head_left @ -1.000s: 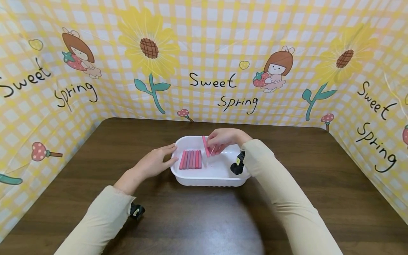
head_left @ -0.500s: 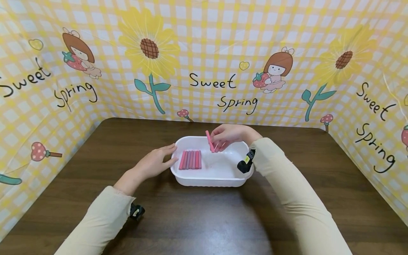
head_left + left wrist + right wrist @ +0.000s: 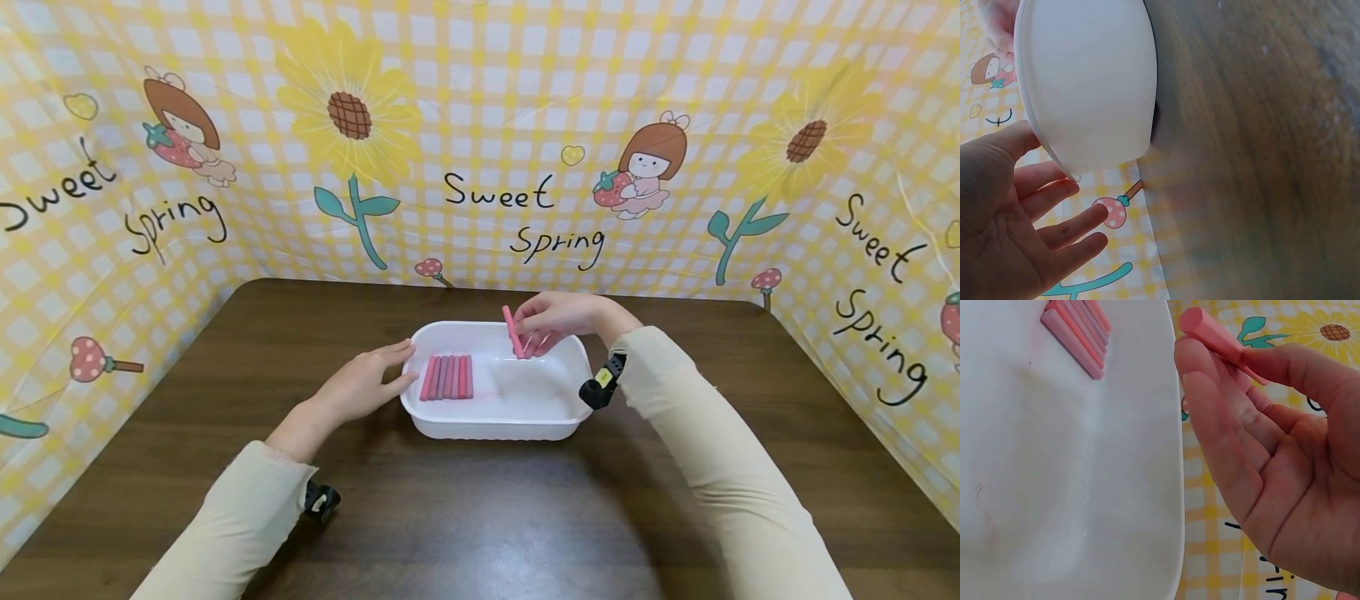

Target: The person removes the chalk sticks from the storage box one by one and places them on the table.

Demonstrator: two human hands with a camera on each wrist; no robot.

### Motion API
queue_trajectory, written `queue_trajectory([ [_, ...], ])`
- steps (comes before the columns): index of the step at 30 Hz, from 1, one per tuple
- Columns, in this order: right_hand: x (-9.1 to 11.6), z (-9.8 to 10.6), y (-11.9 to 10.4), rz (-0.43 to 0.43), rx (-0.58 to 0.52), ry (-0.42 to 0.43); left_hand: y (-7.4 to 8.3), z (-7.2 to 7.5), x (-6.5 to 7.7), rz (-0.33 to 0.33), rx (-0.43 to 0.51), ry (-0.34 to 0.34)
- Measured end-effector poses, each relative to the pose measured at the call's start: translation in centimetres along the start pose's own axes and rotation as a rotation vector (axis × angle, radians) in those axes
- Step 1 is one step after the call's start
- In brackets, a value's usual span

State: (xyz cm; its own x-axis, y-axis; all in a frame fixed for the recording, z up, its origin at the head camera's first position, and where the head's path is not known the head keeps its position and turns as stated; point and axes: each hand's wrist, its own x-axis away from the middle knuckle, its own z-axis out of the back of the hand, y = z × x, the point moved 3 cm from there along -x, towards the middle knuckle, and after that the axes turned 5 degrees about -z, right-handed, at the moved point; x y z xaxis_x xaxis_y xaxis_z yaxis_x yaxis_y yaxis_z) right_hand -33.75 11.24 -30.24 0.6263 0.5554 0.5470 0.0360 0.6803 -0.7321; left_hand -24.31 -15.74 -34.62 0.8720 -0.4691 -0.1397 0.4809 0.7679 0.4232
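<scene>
My right hand (image 3: pixel 558 319) pinches a pink chalk stick (image 3: pixel 513 333) between thumb and fingertips, above the back rim of a white plastic tub (image 3: pixel 495 430). Close up in the right wrist view, the pink chalk (image 3: pixel 1210 332) shows its flat round end, and the other fingers are lightly bent. Pink and purple chalk sticks (image 3: pixel 447 377) lie side by side in a row in the tub's left half. At the tub's left end, my left hand (image 3: pixel 367 379) touches the rim with thumb and fingertips, its fingers fairly straight.
A dark brown wooden table (image 3: pixel 480 517) bears the tub. Behind it and at both sides hangs a yellow checked cloth (image 3: pixel 487 108) with printed flowers. Faint pink smudges mark the tub's floor. Each wrist carries a black camera (image 3: pixel 602 382).
My right hand has lifted the pink chalk stick and carried it rightward and back, away from the row. The left hand has stayed at the tub's end.
</scene>
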Motion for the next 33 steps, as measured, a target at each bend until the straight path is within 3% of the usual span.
queue_trajectory([
  [18, 1.9, 0.6, 1.9, 0.023, -0.014, 0.029, -0.2, -0.2, 0.0, 0.0, 0.005, -0.002],
  [33, 4.4, 1.7, 4.1, 0.06, -0.095, 0.061, -0.2, -0.1, 0.0, -0.011, 0.006, 0.011],
])
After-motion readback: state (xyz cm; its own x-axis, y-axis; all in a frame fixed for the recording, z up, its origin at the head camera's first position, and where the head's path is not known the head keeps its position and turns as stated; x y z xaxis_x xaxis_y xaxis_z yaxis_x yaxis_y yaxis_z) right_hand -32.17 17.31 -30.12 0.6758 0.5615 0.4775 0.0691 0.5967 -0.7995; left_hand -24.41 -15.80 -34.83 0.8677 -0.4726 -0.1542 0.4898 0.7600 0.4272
